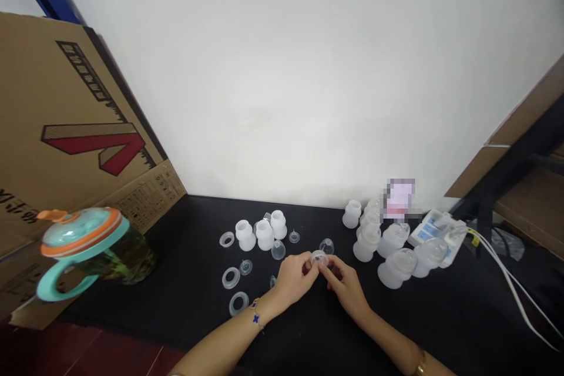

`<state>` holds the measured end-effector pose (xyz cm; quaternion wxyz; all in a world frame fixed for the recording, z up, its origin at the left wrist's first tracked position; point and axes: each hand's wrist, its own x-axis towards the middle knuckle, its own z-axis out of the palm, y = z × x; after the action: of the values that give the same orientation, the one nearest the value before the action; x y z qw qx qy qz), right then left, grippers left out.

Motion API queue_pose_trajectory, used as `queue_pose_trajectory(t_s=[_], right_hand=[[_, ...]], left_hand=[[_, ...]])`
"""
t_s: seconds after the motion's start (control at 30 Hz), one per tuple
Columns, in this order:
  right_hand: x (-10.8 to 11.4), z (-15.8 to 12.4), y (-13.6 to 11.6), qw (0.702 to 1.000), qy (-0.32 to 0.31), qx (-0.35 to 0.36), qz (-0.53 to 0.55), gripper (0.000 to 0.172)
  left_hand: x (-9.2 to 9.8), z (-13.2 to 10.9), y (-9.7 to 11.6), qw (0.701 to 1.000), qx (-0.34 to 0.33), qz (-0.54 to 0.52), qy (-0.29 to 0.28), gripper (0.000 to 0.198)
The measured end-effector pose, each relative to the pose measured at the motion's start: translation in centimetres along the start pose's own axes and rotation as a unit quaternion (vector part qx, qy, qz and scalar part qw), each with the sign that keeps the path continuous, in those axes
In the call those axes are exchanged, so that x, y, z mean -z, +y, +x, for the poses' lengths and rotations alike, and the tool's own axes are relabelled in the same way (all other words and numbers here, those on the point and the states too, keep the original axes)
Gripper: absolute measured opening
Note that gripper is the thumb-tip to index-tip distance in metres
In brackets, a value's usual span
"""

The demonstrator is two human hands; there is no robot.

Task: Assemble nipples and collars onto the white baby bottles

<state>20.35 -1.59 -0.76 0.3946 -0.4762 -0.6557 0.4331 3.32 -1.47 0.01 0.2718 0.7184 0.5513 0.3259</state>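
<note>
Between both hands is a translucent bottle collar ring; whether a teat sits inside it I cannot make out. My left hand pinches its left side. On its right side, the fingers of my right hand are closed. Just behind the ring lies a clear dome cap. Left of my hands are a clear teat, another dome cap and a second teat. Loose collar rings lie farther left. Three open white baby bottles stand behind them. My left forearm partly hides a small clear piece.
Several white bottles stand to the right, some with clear caps. Behind them are a power strip with white cables and a blurred-out object. A jug and cardboard box stand left on the black table.
</note>
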Motion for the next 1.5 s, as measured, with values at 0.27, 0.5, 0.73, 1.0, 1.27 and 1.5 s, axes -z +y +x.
queue_pose_trajectory(t_s=[0.27, 0.5, 0.73, 1.0, 1.27, 1.5], right_hand=[[0.02, 0.03, -0.03, 1.0, -0.005, 0.005, 0.01, 0.038], [0.01, -0.05, -0.03, 1.0, -0.012, 0.006, 0.014, 0.039], [-0.06, -0.03, 0.42, 1.0, -0.014, 0.006, 0.017, 0.039], [-0.02, -0.04, 0.32, 1.0, -0.017, 0.002, 0.01, 0.04], [-0.09, -0.04, 0.15, 1.0, -0.003, 0.004, 0.0, 0.039], [-0.12, 0.0, 0.07, 1.0, 0.001, 0.007, 0.001, 0.035]], left_hand=[[0.08, 0.04, -0.02, 1.0, 0.018, -0.002, -0.005, 0.031], [0.27, 0.09, 0.37, 0.999, 0.032, 0.009, -0.009, 0.032], [0.32, 0.07, 0.43, 0.999, 0.036, 0.009, -0.008, 0.033], [0.35, 0.05, 0.42, 0.999, 0.034, 0.007, -0.006, 0.034], [0.34, 0.06, 0.37, 0.999, 0.032, 0.01, -0.007, 0.034], [0.33, 0.06, 0.29, 1.0, 0.03, 0.002, -0.004, 0.032]])
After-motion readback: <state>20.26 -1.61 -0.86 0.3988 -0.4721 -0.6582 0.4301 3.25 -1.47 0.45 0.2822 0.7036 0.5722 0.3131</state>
